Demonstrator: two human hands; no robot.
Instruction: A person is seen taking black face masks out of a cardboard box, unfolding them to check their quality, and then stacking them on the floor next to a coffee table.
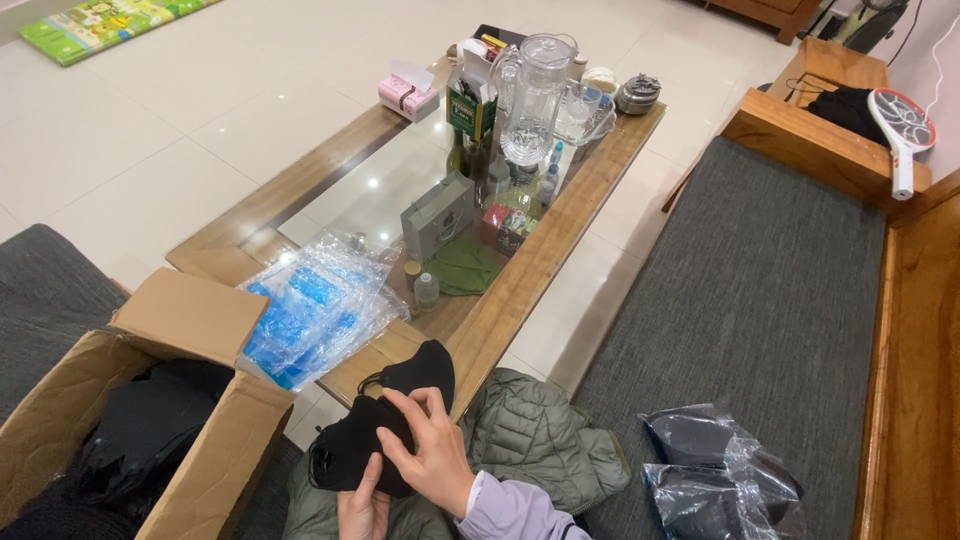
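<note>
Bright, even indoor lighting; ceiling lamps glare as small spots on the glass tabletop (375, 185) and glossy floor tiles (190, 110), shadows soft, focus sharp, edges wide-angle bowed.

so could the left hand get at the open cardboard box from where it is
Probably yes. The left hand is under the black masks, and the cardboard box sits open right beside it on that side, nothing between them. It would have to let go of the masks first.

Glass jug (535, 95) — cardboard box (150, 400) — tissue box (408, 95).
</note>
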